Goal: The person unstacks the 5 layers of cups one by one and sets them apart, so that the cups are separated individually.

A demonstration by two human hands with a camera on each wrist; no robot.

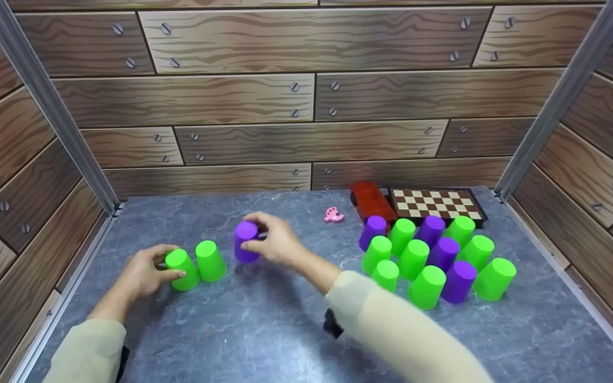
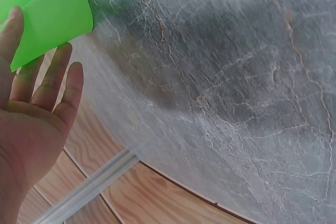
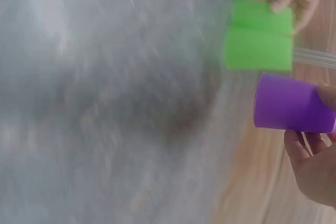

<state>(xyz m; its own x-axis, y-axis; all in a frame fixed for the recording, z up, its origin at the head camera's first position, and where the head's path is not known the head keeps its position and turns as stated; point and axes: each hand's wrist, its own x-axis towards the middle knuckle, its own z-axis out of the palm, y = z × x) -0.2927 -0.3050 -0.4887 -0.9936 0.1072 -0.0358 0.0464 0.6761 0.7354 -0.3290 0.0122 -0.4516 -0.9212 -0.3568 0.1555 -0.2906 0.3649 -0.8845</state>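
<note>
At the left of the table, my left hand (image 1: 144, 272) holds an upside-down green cup (image 1: 183, 270) between thumb and fingers. A second green cup (image 1: 211, 261) stands upside down right beside it. My right hand (image 1: 277, 239) grips a purple cup (image 1: 246, 242), also bottom up, a short way right of the green pair. In the right wrist view the purple cup (image 3: 294, 103) has the thumb on one side and fingers on the other. The left wrist view shows the left hand (image 2: 39, 114) around the green cup (image 2: 58, 19); the fingertips behind it are partly hidden.
On the right stand several upside-down green cups (image 1: 427, 288) and purple cups (image 1: 459, 282) in close rows. Behind them lie a red toy car (image 1: 371, 201) and a checkered board (image 1: 434, 204). A small pink object (image 1: 333, 215) sits at the back. Wood-patterned walls (image 1: 312, 96) enclose the table.
</note>
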